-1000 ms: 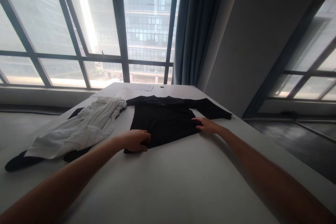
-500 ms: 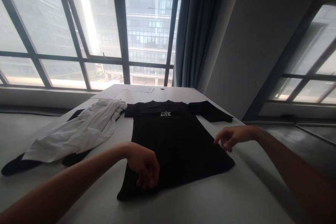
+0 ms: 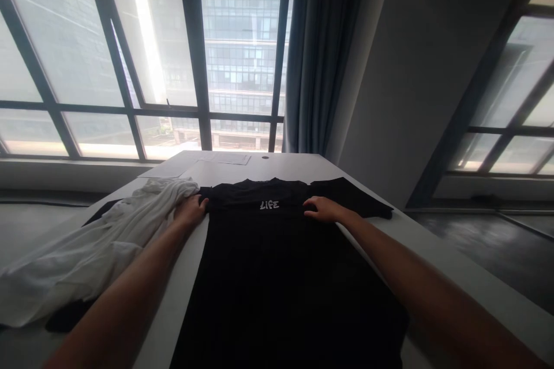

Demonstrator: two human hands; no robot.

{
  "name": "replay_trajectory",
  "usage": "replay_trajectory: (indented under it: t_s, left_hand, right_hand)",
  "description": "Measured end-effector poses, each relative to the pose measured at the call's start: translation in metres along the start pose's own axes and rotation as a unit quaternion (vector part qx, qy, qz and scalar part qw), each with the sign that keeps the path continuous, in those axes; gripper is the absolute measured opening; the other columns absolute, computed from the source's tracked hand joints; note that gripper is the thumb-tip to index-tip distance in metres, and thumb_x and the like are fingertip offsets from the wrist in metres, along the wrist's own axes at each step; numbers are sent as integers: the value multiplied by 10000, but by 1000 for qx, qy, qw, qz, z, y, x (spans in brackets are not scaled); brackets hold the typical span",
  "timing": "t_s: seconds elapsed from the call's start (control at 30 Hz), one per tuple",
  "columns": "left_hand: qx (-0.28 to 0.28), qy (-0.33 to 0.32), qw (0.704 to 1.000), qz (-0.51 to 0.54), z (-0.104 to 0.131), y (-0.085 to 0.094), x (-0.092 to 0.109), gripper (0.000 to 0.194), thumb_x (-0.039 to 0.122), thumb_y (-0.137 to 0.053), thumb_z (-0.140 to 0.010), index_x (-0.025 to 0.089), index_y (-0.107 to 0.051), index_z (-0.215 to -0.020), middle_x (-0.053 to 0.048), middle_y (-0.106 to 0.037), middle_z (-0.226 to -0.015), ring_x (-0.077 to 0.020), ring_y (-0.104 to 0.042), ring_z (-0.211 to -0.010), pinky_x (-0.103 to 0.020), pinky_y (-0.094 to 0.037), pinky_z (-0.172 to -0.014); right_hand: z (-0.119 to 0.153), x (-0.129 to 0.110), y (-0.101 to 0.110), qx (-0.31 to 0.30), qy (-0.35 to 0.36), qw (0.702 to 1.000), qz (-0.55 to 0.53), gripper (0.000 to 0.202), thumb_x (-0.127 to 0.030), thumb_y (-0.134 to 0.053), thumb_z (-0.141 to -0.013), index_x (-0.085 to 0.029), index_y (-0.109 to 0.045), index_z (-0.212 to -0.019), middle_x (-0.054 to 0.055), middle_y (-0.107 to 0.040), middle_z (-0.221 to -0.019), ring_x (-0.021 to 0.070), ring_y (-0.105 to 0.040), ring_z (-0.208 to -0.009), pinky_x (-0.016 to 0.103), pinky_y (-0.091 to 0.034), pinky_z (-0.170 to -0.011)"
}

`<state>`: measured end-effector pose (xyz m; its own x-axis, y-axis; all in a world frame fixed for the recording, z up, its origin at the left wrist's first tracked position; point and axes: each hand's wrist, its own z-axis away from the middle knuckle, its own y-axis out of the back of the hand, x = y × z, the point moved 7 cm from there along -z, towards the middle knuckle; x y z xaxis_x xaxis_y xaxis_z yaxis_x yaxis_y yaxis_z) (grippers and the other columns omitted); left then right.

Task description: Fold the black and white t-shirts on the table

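A black T-shirt [image 3: 277,277] with small white lettering [image 3: 269,204] on its chest lies flat, its neck at the far end. My left hand [image 3: 190,210] is by the shirt's left sleeve, between it and the crumpled white garment [image 3: 108,242]. Its thumb and a finger look slightly apart; the other fingers are partly hidden. At the shirt's upper right side, near the right sleeve [image 3: 355,196], is my right hand [image 3: 324,209], fingers reaching inward over the cloth and thumb apart. No fold of cloth shows pinched in either hand.
Both garments rest on a white table [image 3: 294,167]. Black cloth [image 3: 69,314] shows under the white garment. Sheets of paper [image 3: 229,158] and a round hole [image 3: 265,157] are at the far end. Behind stand windows, a blue-grey curtain [image 3: 311,69] and a pillar [image 3: 389,86].
Both hands have moved forward from the near part of the shirt to its shoulder area. The view has shifted closer, so the shirt's near hem is out of frame.
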<state>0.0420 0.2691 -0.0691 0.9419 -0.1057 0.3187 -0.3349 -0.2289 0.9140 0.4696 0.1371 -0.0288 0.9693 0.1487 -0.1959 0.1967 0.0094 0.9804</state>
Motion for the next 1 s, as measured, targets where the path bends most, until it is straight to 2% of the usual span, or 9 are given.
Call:
replay_trajectory:
  t_s: [0.13, 0.23, 0.43, 0.63, 0.7, 0.8, 0.9, 0.97, 1.0]
  left_hand:
    - [-2, 67, 998, -22, -19, -9, -10, 673, 625, -420, -874, 128, -569, -1302, -177, -523, -1404, -383, -448, -1300, -466, -385, -1039]
    - [8, 125, 991, -40, -24, -12, -13, 722, 671, -520, -784, 123, -597, -1247, -191, -491, -1421, -404, -407, -1319, -500, -377, -1040]
    - [-5, 145, 989, 6, -25, -13, -15, 336, 483, -606, -785, 228, -698, -983, -115, -658, -1178, -373, -558, -1153, -490, -449, -955]
    - [17, 115, 990, 83, -26, 10, -4, 264, 336, -593, -831, 146, -666, -1000, -134, -704, -1048, -322, -638, -1060, -389, -503, -888]
    - [11, 98, 990, 97, -33, 20, 7, 237, 226, -636, -787, 114, -666, -994, -150, -707, -1047, -309, -647, -1050, -367, -510, -881]
    - [4, 71, 991, 116, -52, 36, 37, 362, 112, -672, -720, 99, -656, -1082, -158, -698, -1108, -295, -659, -1025, -350, -532, -839]
    - [1, 25, 989, 144, -68, 41, 86, 443, 110, -653, -754, 132, -628, -1196, -129, -682, -1179, -252, -672, -988, -318, -550, -805]
    - [-17, -26, 984, 173, -71, 34, 126, 478, 115, -628, -790, 171, -598, -1264, -100, -672, -1224, -208, -680, -962, -289, -554, -806]
    - [-39, -75, 976, 200, -68, 27, 148, 530, 115, -624, -798, 174, -556, -1320, -106, -655, -1262, -201, -678, -971, -293, -553, -826]
  right_hand:
    - [-6, 2, -27, 6, 25, 999, -26, 440, -433, -618, -844, -227, -656, -1232, 92, -564, -1368, 265, -576, -1190, 353, -430, -1035]
    - [6, 17, -39, 57, 25, 997, -48, 472, -482, -541, -888, -224, -627, -1273, 91, -508, -1433, 267, -502, -1286, 394, -377, -1091]
    - [20, 32, -44, 105, 8, 993, -62, 456, -481, -512, -910, -216, -629, -1262, 87, -521, -1423, 266, -491, -1292, 418, -370, -1092]
    - [20, 26, -41, 118, -2, 991, -62, 403, -424, -534, -912, -202, -644, -1230, 99, -542, -1396, 270, -489, -1288, 422, -364, -1092]
    - [20, 25, -40, 121, -3, 991, -65, 401, -415, -541, -909, -198, -643, -1231, 102, -544, -1394, 271, -482, -1295, 426, -356, -1097]
    - [22, 25, -39, 123, -4, 990, -67, 391, -409, -549, -907, -203, -648, -1224, 100, -550, -1390, 275, -487, -1292, 429, -353, -1096]
    - [22, 25, -39, 124, -3, 990, -65, 392, -421, -548, -909, -209, -649, -1223, 97, -551, -1389, 277, -485, -1294, 427, -354, -1095]
    - [21, 25, -40, 125, -3, 990, -64, 390, -424, -547, -910, -214, -649, -1222, 93, -551, -1389, 274, -483, -1296, 425, -351, -1098]
    - [21, 26, -40, 126, -3, 990, -64, 388, -423, -547, -910, -214, -649, -1221, 93, -552, -1388, 272, -483, -1295, 425, -349, -1098]
